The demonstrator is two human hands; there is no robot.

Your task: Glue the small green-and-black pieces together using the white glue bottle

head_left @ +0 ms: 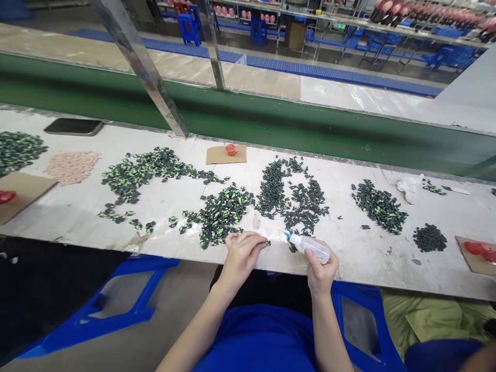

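One bottle, gripped in the right hand over the table, lies mostly sideways along its long axis, its one blue tip pointing left and slightly away. The left hand pinches apparently one small dark piece.

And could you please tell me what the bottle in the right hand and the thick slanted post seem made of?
Bottle: probably plastic with a smooth, milky finish, since its wall looks translucent.
Thick slanted post: seemingly polished metal, perhaps steel, given its streaky, reflective shine.
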